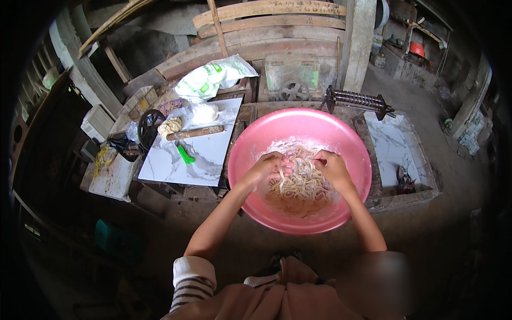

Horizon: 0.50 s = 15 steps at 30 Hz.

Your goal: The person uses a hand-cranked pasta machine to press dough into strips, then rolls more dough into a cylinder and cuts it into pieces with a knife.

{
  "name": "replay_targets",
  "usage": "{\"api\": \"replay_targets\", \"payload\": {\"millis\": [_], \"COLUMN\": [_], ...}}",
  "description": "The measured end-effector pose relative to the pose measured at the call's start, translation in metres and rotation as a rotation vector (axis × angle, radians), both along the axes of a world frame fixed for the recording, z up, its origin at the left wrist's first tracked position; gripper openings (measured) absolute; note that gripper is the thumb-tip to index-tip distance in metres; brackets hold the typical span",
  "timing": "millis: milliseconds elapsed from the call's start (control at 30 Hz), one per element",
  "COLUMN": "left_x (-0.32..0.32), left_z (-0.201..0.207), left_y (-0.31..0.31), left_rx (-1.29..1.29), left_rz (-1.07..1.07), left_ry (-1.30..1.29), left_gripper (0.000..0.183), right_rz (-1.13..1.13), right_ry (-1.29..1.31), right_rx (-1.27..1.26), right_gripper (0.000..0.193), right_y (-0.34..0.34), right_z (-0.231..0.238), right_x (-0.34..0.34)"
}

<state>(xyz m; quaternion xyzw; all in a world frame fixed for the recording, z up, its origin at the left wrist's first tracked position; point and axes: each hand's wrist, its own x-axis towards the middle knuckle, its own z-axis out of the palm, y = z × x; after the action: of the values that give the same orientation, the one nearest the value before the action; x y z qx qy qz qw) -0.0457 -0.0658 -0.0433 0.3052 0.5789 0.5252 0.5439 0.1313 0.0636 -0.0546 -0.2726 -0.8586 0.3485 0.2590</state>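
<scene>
Curled pale dough strips (306,186), dusted with flour, lie heaped in a wide pink basin (253,184). Both my hands are over the heap, inside the basin's rim. My left hand (271,166) has its fingers bent around a floury dough strip that hangs down beside the fingertips. On the other side, my right hand (332,166) is closed in a pinch, thumb against fingers, at the upper edge of the heap. A bit of dough seems to run between the two hands, though what sits in the right fingertips is too small to be sure of.
Left of the basin, a marble-patterned board (205,160) holds a rolling pin (195,133), a dough lump (169,126), a white bag (204,113) and a green tool (185,154). Behind the basin stands a roller with metal rings (358,100). A marble-patterned tray (392,144) lies right.
</scene>
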Motion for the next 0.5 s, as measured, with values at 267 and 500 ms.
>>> {"api": "replay_targets", "payload": {"millis": [267, 500], "left_x": [0.002, 0.034], "left_z": [-0.020, 0.006], "left_y": [0.007, -0.071], "left_rx": [0.244, 0.460], "left_rz": [-0.026, 0.529], "left_ry": [0.272, 0.305], "left_gripper": [0.019, 0.009], "right_rz": [-0.130, 0.045], "right_ry": [-0.206, 0.325], "right_rx": [0.266, -0.019], "right_gripper": [0.010, 0.010], "right_y": [-0.001, -0.096], "right_z": [0.002, 0.048], "right_x": [0.006, 0.004]}}
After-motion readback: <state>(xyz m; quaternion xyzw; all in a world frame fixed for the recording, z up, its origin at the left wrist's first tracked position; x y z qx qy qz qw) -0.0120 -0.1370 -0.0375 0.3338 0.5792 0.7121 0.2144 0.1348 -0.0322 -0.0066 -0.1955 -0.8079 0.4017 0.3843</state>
